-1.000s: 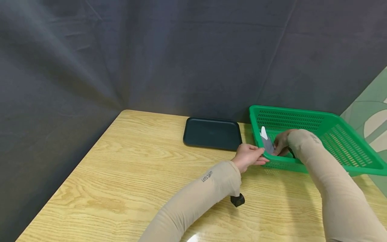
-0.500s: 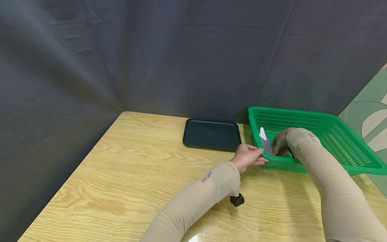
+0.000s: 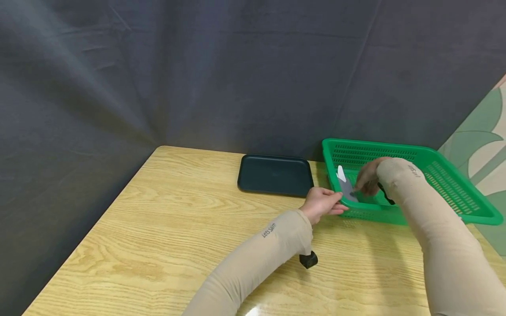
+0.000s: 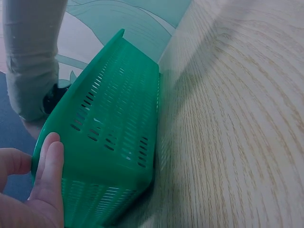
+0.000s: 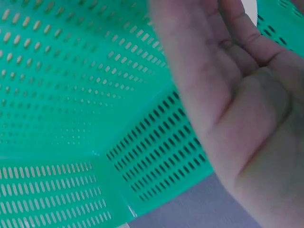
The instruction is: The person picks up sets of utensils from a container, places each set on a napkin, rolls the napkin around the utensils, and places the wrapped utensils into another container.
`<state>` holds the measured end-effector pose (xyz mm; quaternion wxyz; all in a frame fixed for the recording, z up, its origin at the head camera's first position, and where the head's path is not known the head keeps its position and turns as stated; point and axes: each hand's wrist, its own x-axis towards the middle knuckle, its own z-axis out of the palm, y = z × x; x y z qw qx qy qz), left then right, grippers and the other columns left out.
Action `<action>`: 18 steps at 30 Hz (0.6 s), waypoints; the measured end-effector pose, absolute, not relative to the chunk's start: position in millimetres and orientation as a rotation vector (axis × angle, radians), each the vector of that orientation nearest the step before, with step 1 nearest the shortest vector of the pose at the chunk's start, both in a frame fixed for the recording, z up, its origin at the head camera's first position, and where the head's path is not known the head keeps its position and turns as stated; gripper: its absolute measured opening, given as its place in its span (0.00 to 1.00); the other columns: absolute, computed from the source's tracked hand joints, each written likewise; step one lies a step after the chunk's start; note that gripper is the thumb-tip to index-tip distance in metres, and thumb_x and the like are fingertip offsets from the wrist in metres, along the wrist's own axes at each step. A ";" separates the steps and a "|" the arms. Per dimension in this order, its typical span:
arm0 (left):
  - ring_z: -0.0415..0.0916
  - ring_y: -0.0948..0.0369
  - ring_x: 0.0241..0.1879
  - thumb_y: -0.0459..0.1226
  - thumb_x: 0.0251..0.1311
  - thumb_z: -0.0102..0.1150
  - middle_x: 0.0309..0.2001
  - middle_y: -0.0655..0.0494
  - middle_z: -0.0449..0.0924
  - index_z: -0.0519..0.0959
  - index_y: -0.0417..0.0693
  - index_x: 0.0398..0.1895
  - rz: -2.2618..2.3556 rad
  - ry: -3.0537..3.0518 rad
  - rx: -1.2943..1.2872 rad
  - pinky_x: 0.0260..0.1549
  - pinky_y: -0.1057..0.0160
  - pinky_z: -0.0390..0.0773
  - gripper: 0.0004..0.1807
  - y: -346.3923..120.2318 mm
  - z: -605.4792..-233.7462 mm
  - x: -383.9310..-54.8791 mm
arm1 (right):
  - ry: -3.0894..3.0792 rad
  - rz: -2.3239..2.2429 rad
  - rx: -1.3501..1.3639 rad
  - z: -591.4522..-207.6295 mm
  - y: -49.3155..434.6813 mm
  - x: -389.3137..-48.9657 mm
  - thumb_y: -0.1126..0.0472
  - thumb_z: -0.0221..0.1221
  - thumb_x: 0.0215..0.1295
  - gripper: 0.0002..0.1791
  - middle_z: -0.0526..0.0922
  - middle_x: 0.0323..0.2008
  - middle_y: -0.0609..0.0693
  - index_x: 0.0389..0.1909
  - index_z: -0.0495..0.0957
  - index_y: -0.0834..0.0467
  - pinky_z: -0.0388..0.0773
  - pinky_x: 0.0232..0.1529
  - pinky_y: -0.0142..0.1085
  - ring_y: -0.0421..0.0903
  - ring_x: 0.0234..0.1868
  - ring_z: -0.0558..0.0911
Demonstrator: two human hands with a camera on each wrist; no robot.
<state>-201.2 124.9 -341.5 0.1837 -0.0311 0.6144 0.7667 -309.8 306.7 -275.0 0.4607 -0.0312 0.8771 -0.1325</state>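
A green slotted plastic basket [image 3: 431,154] stands at the table's right. With thumb and fingers my left hand [image 3: 321,204] pinches its near left rim; in the left wrist view the left hand [image 4: 40,183] has the thumb on one side and fingers on the other. A flat grey-and-white piece [image 3: 346,188], kind unclear, leans inside the basket's left end. My right hand [image 3: 368,176] reaches down into the basket beside that piece, fingertips close to it. In the right wrist view the fingers of the right hand [image 5: 228,85] are bent, their tips out of frame; whether they hold anything is hidden.
A dark rectangular tray [image 3: 275,175] lies left of the basket, near the back edge of the wooden table [image 3: 166,228]. Behind the table hangs a dark grey curtain [image 3: 245,79]. A black block-shaped part [image 3: 308,260] sits under the left sleeve.
My right hand has risen slightly inside the basket, a little away from the grey-and-white piece. The left hand keeps its pinch on the rim. The view has shifted slightly.
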 end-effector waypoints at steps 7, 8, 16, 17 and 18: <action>0.83 0.48 0.40 0.34 0.61 0.57 0.34 0.40 0.84 0.75 0.36 0.48 2.148 1.735 -0.088 0.37 0.62 0.83 0.14 123.5 -341.8 -202.5 | 2.218 -0.342 -0.208 -255.1 312.0 -319.9 0.49 0.47 0.71 0.38 0.62 0.62 0.76 0.65 0.51 0.77 0.73 0.57 0.47 0.64 0.60 0.70; 0.83 0.48 0.40 0.35 0.61 0.57 0.34 0.40 0.84 0.75 0.36 0.49 2.146 1.735 -0.092 0.37 0.62 0.83 0.15 123.1 -341.7 -203.0 | 2.228 -0.360 -0.228 -251.3 310.8 -321.0 0.49 0.47 0.71 0.38 0.61 0.62 0.76 0.66 0.51 0.77 0.73 0.58 0.48 0.65 0.61 0.69; 0.83 0.49 0.41 0.36 0.62 0.56 0.35 0.41 0.83 0.74 0.36 0.49 2.120 1.746 -0.098 0.38 0.62 0.83 0.15 118.3 -341.9 -204.9 | 2.383 -0.507 -0.386 -222.5 288.5 -311.0 0.46 0.47 0.70 0.29 0.75 0.53 0.55 0.60 0.64 0.66 0.75 0.55 0.45 0.48 0.53 0.77; 0.83 0.49 0.41 0.36 0.62 0.56 0.35 0.41 0.83 0.74 0.36 0.49 2.118 1.745 -0.095 0.38 0.63 0.83 0.15 117.8 -342.4 -204.8 | 2.412 -0.506 -0.413 -220.1 284.9 -306.1 0.47 0.47 0.71 0.28 0.75 0.53 0.55 0.59 0.65 0.65 0.75 0.55 0.45 0.47 0.52 0.77; 0.83 0.49 0.41 0.36 0.62 0.56 0.35 0.41 0.83 0.74 0.36 0.49 2.113 1.746 -0.090 0.38 0.63 0.83 0.15 117.3 -343.1 -204.6 | 2.444 -0.508 -0.439 -218.5 281.3 -300.6 0.47 0.47 0.70 0.27 0.75 0.53 0.55 0.58 0.66 0.65 0.76 0.54 0.44 0.47 0.52 0.77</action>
